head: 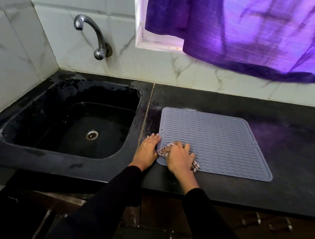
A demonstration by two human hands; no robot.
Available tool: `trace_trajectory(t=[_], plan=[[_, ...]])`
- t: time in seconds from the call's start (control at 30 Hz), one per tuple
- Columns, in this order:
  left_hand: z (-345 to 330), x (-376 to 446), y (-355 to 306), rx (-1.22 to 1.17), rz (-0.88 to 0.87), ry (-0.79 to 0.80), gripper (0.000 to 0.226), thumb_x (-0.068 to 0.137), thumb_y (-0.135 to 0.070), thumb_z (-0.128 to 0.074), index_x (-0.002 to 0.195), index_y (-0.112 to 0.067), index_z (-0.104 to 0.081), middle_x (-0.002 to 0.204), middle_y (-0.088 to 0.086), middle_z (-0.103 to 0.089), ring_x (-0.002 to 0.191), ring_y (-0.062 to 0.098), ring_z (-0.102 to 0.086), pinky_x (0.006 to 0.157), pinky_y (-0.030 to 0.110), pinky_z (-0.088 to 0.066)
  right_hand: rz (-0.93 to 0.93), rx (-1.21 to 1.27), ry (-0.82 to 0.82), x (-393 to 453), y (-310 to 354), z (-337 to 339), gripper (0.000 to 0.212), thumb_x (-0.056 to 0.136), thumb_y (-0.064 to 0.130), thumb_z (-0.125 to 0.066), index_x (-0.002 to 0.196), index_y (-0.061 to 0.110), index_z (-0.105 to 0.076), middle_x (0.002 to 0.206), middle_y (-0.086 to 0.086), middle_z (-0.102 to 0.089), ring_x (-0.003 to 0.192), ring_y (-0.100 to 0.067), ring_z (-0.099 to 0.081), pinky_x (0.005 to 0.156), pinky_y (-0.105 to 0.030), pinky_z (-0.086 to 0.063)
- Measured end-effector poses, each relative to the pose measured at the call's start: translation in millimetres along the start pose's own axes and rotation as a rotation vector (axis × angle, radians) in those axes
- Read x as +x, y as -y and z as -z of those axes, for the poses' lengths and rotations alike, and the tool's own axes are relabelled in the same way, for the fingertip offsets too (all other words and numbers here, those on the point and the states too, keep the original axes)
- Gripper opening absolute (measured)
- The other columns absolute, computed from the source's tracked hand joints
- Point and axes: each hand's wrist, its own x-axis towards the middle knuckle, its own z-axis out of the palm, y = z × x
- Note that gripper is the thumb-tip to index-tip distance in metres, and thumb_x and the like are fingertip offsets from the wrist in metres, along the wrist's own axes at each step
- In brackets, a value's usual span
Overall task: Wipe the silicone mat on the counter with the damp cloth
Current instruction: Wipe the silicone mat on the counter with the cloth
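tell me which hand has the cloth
The right hand grips the striped damp cloth on the grey wavy silicone mat. The left hand only rests flat at the mat's left edge.

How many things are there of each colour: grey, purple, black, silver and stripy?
Grey: 1, silicone mat
Purple: 1, curtain
Black: 2, sink, counter
Silver: 2, tap, drain
Stripy: 1, cloth
Total: 7
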Motion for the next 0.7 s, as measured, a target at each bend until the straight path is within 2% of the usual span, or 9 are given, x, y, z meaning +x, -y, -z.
trace_trajectory(t=[0.1,0.2,0.33,0.43,0.5,0.57,0.63,0.7], plan=[[-2,-2,1,0.026,0.003,-0.024,0.048,0.093,-0.02,-0.049,0.137,-0.005,-0.038,0.148,0.011,-0.035,0.141,0.021,-0.024,0.117,0.027,-0.008,0.054,-0.166,-0.074,-14,4,-11,0.029,0.091,0.015,-0.049,0.117,0.022,-0.06,0.138,-0.002,-0.038,0.127,-0.028,-0.029,0.098,-0.048,-0.029],[-2,-4,-1,0.043,0.026,-0.017,0.047,0.093,-0.019,-0.048,0.137,-0.005,-0.038,0.148,0.011,-0.035,0.141,0.02,-0.024,0.116,0.026,-0.007,0.064,-0.159,-0.065,-15,1,-12,0.032,0.09,0.017,-0.052,0.12,0.026,-0.06,0.137,-0.002,-0.039,0.127,-0.027,-0.029,0.097,-0.047,-0.03],[-3,-8,-5,0.061,0.044,-0.024,0.05,0.091,-0.007,-0.043,0.14,-0.006,-0.033,0.15,0.009,-0.031,0.142,0.019,-0.021,0.117,0.027,-0.006,0.013,-0.039,0.032,-2,-1,-4,0.041,0.087,0.018,-0.058,0.126,0.03,-0.055,0.135,-0.002,-0.041,0.129,-0.028,-0.028,0.1,-0.051,-0.029],[-6,-17,-11,0.079,0.065,-0.058,0.054,0.09,-0.005,-0.041,0.142,-0.008,-0.028,0.152,0.008,-0.027,0.142,0.018,-0.019,0.117,0.026,-0.004,-0.037,0.062,0.086,3,1,5,0.038,0.088,0.021,-0.055,0.125,0.032,-0.056,0.137,-0.002,-0.04,0.131,-0.028,-0.027,0.102,-0.052,-0.027],[-7,-23,-14,0.082,0.073,-0.072,0.053,0.091,-0.004,-0.039,0.143,-0.008,-0.028,0.152,0.009,-0.027,0.143,0.018,-0.018,0.117,0.026,-0.003,-0.083,0.153,0.119,8,-1,8,0.03,0.089,0.029,-0.056,0.117,0.031,-0.062,0.136,-0.001,-0.043,0.132,-0.029,-0.028,0.104,-0.053,-0.026],[-8,-28,-16,0.095,0.079,-0.092,0.054,0.09,-0.004,-0.038,0.143,-0.009,-0.028,0.152,0.008,-0.026,0.143,0.018,-0.018,0.117,0.026,-0.003,-0.13,0.331,0.146,11,-7,13,0.023,0.085,0.042,-0.061,0.103,0.029,-0.07,0.127,-0.001,-0.055,0.129,-0.03,-0.036,0.105,-0.049,-0.032],[-8,-30,-18,0.106,0.094,-0.111,0.054,0.091,-0.006,-0.038,0.143,-0.011,-0.027,0.152,0.007,-0.026,0.143,0.017,-0.018,0.116,0.025,-0.002,-0.17,0.44,0.105,13,-14,17,0.025,0.083,0.045,-0.063,0.095,0.025,-0.072,0.119,-0.002,-0.063,0.124,-0.031,-0.043,0.102,-0.046,-0.038],[-9,-30,-19,0.099,0.107,-0.119,0.056,0.089,-0.004,-0.039,0.143,-0.01,-0.028,0.152,0.006,-0.027,0.142,0.017,-0.018,0.116,0.025,-0.003,-0.172,0.332,0.028,10,-19,19,0.022,0.088,0.038,-0.06,0.102,0.024,-0.07,0.125,-0.002,-0.056,0.126,-0.03,-0.037,0.103,-0.047,-0.034]])
